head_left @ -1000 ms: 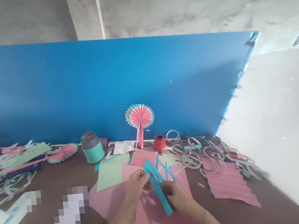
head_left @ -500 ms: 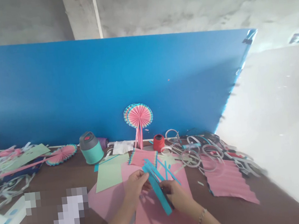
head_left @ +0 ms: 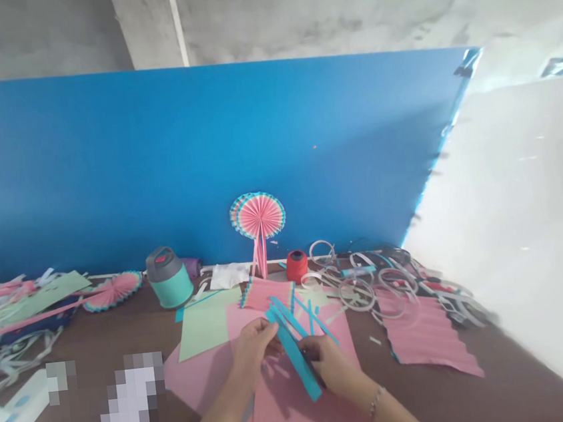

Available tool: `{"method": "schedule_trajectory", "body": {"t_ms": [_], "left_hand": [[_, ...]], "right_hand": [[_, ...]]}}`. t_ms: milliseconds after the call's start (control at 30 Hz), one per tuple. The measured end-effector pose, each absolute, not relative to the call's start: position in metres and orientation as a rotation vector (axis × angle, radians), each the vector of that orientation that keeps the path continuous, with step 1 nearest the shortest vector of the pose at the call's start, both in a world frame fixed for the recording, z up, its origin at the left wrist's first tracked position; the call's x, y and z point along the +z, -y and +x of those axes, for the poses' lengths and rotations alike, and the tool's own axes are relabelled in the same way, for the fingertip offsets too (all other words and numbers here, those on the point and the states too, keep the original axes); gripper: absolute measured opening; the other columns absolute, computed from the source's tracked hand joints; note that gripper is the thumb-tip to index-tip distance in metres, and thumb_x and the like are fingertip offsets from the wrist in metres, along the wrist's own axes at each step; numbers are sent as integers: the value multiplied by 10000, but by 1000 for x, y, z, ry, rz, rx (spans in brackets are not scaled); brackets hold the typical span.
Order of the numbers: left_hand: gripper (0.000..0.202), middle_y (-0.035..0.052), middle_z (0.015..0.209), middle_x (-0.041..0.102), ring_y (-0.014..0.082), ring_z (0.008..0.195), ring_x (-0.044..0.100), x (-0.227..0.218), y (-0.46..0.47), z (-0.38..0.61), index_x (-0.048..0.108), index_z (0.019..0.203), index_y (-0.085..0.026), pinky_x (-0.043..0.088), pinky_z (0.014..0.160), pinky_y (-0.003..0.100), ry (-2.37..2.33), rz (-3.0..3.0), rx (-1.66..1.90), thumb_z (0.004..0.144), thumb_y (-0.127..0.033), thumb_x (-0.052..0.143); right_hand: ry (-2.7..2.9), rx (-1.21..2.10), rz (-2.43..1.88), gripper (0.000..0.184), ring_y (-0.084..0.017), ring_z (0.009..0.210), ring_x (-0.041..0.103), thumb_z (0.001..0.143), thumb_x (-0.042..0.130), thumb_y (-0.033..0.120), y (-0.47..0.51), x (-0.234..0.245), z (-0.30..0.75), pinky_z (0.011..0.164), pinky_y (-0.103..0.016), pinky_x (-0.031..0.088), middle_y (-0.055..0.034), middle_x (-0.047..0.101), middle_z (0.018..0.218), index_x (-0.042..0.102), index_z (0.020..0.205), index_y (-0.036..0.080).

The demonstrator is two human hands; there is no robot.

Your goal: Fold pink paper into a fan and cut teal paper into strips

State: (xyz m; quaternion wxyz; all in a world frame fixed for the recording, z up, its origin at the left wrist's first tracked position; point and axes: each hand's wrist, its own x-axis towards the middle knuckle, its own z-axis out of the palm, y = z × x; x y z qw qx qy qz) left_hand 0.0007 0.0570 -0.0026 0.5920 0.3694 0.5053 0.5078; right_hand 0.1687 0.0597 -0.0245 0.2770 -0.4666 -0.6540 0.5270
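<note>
My left hand pinches the upper part of a blue paper strip between thumb and fingers. The strip slants down to the right, and narrower blue pieces fan out beside its top end. My right hand is closed at the strip's right edge around a dark-handled tool that looks like scissors, mostly covered by the fingers. Pink paper sheets lie beneath both hands. Just beyond them are a pleated pink paper piece with coloured edges and thin loose blue strips.
A round pink paper fan stands against the blue partition. Along the back are a teal lidded container and a red thread spool. Rolled paper strips and a pleated pink sheet lie right; another fan lies left.
The view has shifted slightly. Both hands keep nearly the same hold on the blue strip and the tool; no clear movement of other things shows.
</note>
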Motion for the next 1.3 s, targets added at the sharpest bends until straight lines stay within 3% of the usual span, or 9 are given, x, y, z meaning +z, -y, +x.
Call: {"method": "schedule_trajectory", "body": {"t_ms": [400,733,1300], "left_hand": [[329,-4,474,618,109,427,567,-8,-60,0,493,589,-172,417,445,199,-1152,846,1182,608,-436,687],[320,6,513,643,118,436,585,-14,-61,-1,492,618,-172,410,418,193,-1152,868,1143,622,-436,674],[308,12,518,638,131,450,593,-6,-57,2,529,617,-162,422,454,211,-1144,863,1126,608,-426,688]], "right_hand": [[1720,1433,-1312,237,-102,402,470,572,492,182,-63,-34,169,400,-198,350,41,524,464,636,757,148],[1746,1392,-1277,175,-118,407,476,541,454,148,-59,-23,165,399,-209,336,41,512,433,590,649,170],[1692,1380,-1326,193,-118,418,459,525,432,147,-57,-14,162,422,-231,342,28,523,472,581,645,171]]}}
